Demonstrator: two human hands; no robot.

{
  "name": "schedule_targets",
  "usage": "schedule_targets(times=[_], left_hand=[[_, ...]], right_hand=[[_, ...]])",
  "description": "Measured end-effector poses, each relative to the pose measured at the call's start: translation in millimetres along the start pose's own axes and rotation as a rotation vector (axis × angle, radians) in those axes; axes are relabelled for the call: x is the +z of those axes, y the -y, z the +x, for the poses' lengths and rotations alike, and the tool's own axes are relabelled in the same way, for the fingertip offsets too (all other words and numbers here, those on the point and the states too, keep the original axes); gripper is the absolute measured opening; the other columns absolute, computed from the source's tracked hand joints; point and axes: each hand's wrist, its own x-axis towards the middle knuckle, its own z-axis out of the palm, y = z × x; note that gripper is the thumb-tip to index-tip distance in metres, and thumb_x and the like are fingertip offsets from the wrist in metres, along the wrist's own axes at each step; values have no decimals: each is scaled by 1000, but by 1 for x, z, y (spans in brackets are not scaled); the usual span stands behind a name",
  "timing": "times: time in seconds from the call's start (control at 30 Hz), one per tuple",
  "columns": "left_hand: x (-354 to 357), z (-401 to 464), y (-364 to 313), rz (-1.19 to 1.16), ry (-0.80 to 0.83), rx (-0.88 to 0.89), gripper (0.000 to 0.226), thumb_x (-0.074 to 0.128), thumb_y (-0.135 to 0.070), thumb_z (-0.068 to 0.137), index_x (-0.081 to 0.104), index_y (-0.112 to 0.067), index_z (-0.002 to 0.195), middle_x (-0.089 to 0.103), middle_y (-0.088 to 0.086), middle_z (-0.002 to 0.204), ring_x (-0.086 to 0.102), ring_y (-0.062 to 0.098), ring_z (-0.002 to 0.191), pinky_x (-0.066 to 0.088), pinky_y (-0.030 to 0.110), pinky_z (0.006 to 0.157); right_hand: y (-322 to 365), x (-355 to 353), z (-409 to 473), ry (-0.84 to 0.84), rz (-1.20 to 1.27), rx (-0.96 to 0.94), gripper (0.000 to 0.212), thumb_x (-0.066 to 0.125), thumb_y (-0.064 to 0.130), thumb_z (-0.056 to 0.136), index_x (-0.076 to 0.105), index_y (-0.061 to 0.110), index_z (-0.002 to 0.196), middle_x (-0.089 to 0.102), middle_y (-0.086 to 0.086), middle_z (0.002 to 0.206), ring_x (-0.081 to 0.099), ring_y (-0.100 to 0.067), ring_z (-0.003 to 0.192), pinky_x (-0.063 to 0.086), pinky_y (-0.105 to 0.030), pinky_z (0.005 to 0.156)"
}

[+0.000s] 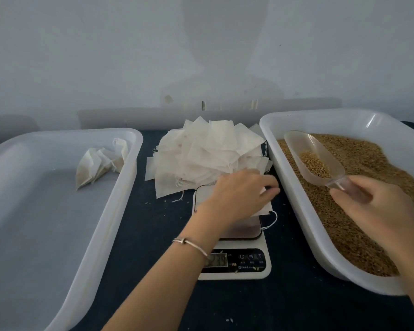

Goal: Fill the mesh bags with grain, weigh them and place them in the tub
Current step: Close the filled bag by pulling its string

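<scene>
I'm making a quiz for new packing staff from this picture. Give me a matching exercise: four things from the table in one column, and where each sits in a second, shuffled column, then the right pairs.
Things
1. scoop
2. filled bags
3. scale
4. pile of empty bags

Places
A. in the left tub
B. at the back of the table, between the two tubs
C. over the grain in the right tub, held by the right hand
D. in the middle at the front, under the left hand

Pairs: 1-C, 2-A, 3-D, 4-B
</scene>
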Motion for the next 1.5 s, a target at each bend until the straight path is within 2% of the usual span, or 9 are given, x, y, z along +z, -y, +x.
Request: schedule_targets(times=[0.1, 0.27, 0.33, 0.43, 0.63, 0.73, 1.17, 1.33, 1.5], left_hand=[[1, 10, -4, 144, 56, -45, 40, 34, -44, 101, 57, -16, 85, 52, -2, 83, 52, 20, 78, 38, 31, 68], [-13, -2, 16, -116, -183, -225, 33, 47, -29, 94, 46, -13, 65, 50, 4, 62, 50, 27, 63, 38, 31, 56], [-25, -12, 29, -238, -242, -316, 29, 55, -23, 86, 48, -14, 60, 51, 2, 58, 47, 21, 59, 37, 29, 54], [-38, -26, 44, -420, -202, -393, 13, 64, -20, 78, 56, -17, 68, 61, -2, 66, 51, 11, 58, 42, 20, 57], [-36, -33, 47, -579, -134, -425, 15, 57, -12, 84, 48, -23, 89, 69, -3, 65, 55, 5, 47, 51, 31, 58], [-33, -33, 45, -579, -122, -407, 7, 50, -14, 91, 51, -19, 87, 71, -7, 63, 54, 4, 45, 50, 25, 55], [-29, -38, 41, -603, -198, -411, 13, 49, -18, 94, 50, -17, 82, 59, -7, 45, 41, 3, 38, 36, 10, 44], [-28, -38, 42, -636, -189, -422, 12, 48, -19, 95, 50, -17, 83, 60, -6, 46, 40, 3, 38, 35, 12, 42], [-28, -38, 42, -645, -185, -419, 13, 48, -18, 95, 49, -18, 82, 60, -6, 45, 40, 3, 38, 36, 12, 42]], right_hand=[[6, -3, -1, -1, 13, -49, 12, 63, 35, 86, 66, 29, 97, 61, 22, 84, 51, 7, 77, 32, -16, 58], [31, -27, 1, 128, -73, -220, 17, 60, 53, 77, 61, 46, 93, 66, 21, 79, 58, 3, 75, 40, -18, 56], [44, -43, 7, 228, -171, -269, 26, 54, 66, 69, 64, 53, 89, 70, 18, 75, 65, -4, 71, 53, -29, 59], [65, -59, 15, 333, -326, -328, 41, 47, 77, 59, 56, 68, 97, 66, 34, 83, 65, 1, 73, 55, -33, 71], [97, -62, 28, 483, -412, -399, 43, 47, 80, 54, 55, 70, 95, 62, 43, 80, 63, 8, 75, 54, -33, 77], [102, -60, 31, 501, -429, -423, 35, 54, 70, 58, 55, 68, 94, 58, 46, 81, 59, 14, 76, 53, -31, 76], [104, -52, 44, 489, -570, -538, 51, 34, 80, 45, 56, 67, 89, 51, 51, 80, 58, 6, 70, 51, -26, 64], [111, -53, 46, 434, -618, -574, 47, 36, 78, 45, 51, 71, 89, 60, 34, 71, 54, 6, 68, 41, -22, 58], [118, -56, 47, 440, -641, -536, 36, 45, 72, 50, 57, 64, 83, 65, 27, 76, 57, 2, 70, 49, -26, 65]])
